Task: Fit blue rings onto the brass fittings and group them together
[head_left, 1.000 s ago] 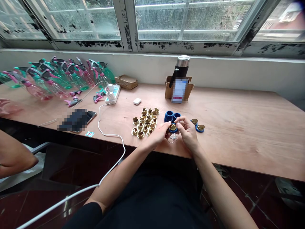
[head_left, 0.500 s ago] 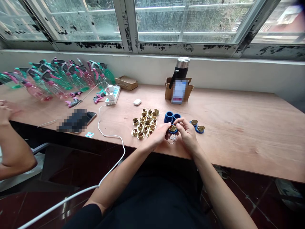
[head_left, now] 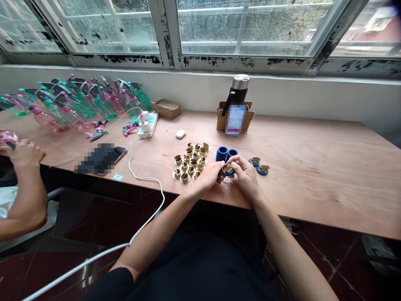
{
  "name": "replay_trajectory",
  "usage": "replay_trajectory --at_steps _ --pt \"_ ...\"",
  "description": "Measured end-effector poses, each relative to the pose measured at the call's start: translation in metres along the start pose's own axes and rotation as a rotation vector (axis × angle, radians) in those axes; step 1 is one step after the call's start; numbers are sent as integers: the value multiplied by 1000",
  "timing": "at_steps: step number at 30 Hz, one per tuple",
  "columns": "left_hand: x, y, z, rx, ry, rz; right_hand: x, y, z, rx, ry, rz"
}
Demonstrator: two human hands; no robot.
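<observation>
Between my two hands is a gold-coloured metal fitting seated in a blue ring [head_left: 227, 169]. My left hand [head_left: 209, 179] grips it from the left, fingers curled underneath. From the right, my right hand [head_left: 247, 173] pinches its edge with thumb and forefinger. Several thin silver wire rings [head_left: 226, 182] show just below the fingers; whether they are held or lie on the table I cannot tell. Stacked blue rings [head_left: 222, 153] stand right behind my hands. To the left lie several loose gold fittings [head_left: 191, 164]. On the right, gold fittings sit on blue rings [head_left: 263, 169].
A bottle [head_left: 239, 90] stands in a cardboard box behind a propped phone [head_left: 235, 121]. Leftward are a white earbud case [head_left: 180, 134], power strip [head_left: 151, 125], phone [head_left: 100, 159], white cable [head_left: 147, 179] and many spray bottles [head_left: 65, 104]. A co-worker's hand [head_left: 26, 154] is at far left.
The co-worker's hand has come further right over the table edge, with a pink-and-clear thing now showing by it. My hands keep their place, with only slight finger movement around the fitting.
</observation>
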State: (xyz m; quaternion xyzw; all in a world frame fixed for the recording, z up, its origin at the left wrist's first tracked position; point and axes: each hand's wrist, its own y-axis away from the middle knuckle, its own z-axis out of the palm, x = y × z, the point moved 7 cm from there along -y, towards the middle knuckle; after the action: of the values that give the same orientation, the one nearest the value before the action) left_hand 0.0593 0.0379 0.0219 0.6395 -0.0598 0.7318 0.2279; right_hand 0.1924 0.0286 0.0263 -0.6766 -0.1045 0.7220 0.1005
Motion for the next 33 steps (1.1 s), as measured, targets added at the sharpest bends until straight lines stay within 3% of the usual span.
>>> replay_trajectory --at_steps 24,33 --pt "-5 -7 0 -29 -28 36 0 0 3 6 52 40" --pt "-12 -11 -2 21 21 13 2 -2 2 3 88 46"
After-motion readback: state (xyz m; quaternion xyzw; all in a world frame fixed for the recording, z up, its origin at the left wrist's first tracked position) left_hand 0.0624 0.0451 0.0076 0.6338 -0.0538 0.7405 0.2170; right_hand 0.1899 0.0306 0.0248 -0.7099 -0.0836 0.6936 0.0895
